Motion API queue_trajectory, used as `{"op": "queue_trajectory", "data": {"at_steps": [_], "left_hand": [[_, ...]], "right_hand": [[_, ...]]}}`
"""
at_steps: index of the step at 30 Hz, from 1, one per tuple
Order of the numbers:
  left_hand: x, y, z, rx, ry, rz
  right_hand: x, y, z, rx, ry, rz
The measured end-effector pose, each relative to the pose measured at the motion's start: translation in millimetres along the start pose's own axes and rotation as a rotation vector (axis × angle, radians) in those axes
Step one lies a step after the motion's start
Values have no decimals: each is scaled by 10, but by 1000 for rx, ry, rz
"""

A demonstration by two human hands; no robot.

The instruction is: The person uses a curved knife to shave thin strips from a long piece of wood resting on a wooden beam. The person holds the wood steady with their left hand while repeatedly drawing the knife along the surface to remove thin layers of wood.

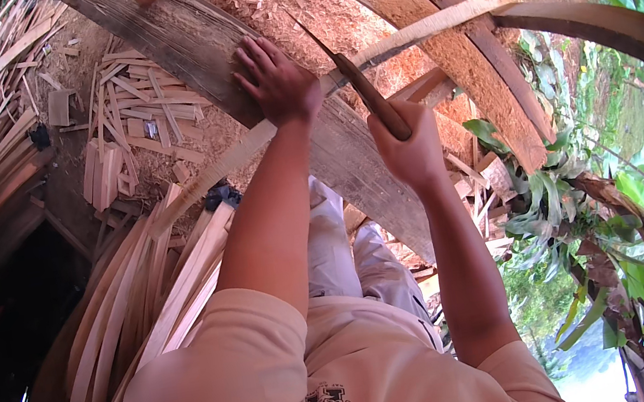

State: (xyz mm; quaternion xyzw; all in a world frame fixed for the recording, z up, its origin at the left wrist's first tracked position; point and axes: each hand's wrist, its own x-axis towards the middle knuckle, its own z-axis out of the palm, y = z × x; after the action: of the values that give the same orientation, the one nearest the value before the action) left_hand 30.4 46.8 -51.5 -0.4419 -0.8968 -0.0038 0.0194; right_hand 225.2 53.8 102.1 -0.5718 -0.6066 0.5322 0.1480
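Observation:
My right hand [407,147] is closed around the brown wooden handle of a knife [358,83]. Its thin, pointed blade reaches up and to the left. My left hand [277,79] lies with fingers spread on a weathered grey plank [186,42], left of the knife. A long, pale wooden strip [437,24] crosses over the plank at a slant. It passes under my left wrist and behind the knife, and its right end sticks out past the beams.
Thick curved beams [426,6] span the upper right. Cut wood pieces [148,94] lie heaped at the upper left, among sawdust. Bundled long slats [124,297] lean at lower left, beside my left arm. Green plants [639,262] grow on the right.

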Motion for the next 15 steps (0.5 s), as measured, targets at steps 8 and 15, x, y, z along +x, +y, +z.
{"op": "queue_trajectory", "data": {"at_steps": [8, 15], "left_hand": [[47, -122, 64, -85, 55, 39], [-1, -87, -11, -102, 28, 28]], "right_hand": [[-441, 684, 146, 185, 4, -176], [-505, 890, 148, 181, 7, -215]]}}
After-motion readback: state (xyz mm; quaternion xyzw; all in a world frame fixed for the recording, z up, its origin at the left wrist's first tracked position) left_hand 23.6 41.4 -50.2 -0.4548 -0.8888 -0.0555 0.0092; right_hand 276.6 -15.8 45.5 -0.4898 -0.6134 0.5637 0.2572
